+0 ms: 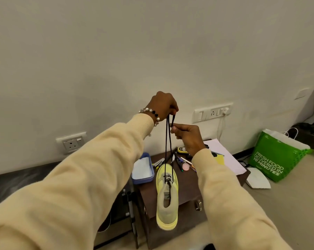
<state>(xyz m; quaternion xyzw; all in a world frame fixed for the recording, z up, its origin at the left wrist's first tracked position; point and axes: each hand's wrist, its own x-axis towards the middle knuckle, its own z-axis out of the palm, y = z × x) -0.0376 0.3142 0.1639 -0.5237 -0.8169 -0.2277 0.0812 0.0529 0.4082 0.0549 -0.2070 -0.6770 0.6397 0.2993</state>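
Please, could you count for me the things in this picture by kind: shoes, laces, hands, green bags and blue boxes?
Shoe: 1
Black lace: 1
Hands: 2, left hand and right hand
Green bag: 1
Blue box: 1
Total: 6

dim warm indoor light, soft shadow on wall (98, 60), wide-angle bend at edges, slight blur overall

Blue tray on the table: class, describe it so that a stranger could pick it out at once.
Find the dark brown table by the wall. At its left edge, left of the yellow shoe hanging by black laces, lies the blue tray. It alone is a blue, round-cornered box holding something white.
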